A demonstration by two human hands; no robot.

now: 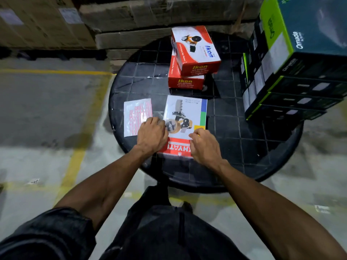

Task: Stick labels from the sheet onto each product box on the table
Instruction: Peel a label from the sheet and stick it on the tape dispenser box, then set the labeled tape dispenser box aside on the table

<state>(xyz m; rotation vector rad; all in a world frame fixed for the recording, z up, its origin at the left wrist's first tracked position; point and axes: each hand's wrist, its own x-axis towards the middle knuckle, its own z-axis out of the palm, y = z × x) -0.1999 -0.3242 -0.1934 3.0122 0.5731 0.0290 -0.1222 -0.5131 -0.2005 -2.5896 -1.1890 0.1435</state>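
A white product box [185,117] is laid flat on the round black tabletop [244,147], with the label sheet [134,117] just beside it. The box's near edges are touched by the left hand [152,135] and right hand [204,145], fingers curled. Two red boxes [193,59] are stacked behind it.

The round surface [244,147] is showing black, crossed by a thin pale grid. The label sheet [138,117] is gleaming white with rows of pink-red stickers. The nearest box [185,113] is showing white with a blue, green and yellow side strip and a red band. Two stacked boxes [195,53] are glowing red and white with yellow lettering. The big cartons [293,76] are showing black, lime green and teal. The floor [47,109] is lying grey, carrying yellow lines.
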